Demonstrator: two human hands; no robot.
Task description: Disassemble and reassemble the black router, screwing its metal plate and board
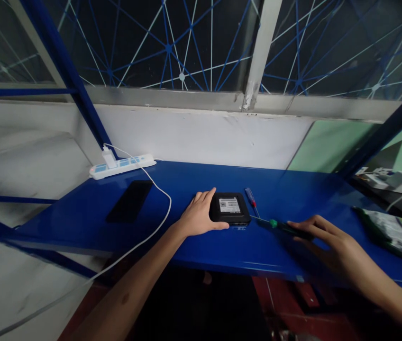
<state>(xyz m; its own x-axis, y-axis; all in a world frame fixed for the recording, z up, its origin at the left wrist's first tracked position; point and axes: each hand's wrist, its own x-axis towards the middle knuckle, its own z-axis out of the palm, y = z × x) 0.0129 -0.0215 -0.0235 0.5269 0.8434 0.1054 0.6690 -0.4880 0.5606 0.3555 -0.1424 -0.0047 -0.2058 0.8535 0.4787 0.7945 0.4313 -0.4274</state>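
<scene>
A flat black box with a white printed label lies on the blue table. My left hand clasps its left side, the thumb along the near edge and the fingers at the far edge. In my right hand is a screwdriver with a dark handle and green collar, held nearly level. Its thin shaft points left, and the tip is at or close to the box's right side; contact cannot be made out. Just beyond that shaft lies a smaller screwdriver with a clear bluish and red handle.
To the left, a dark phone-like slab lies on the blue table. A white power strip with a plugged-in charger sits behind it. The white cable loops past my left arm. A shiny printed bag rests at right.
</scene>
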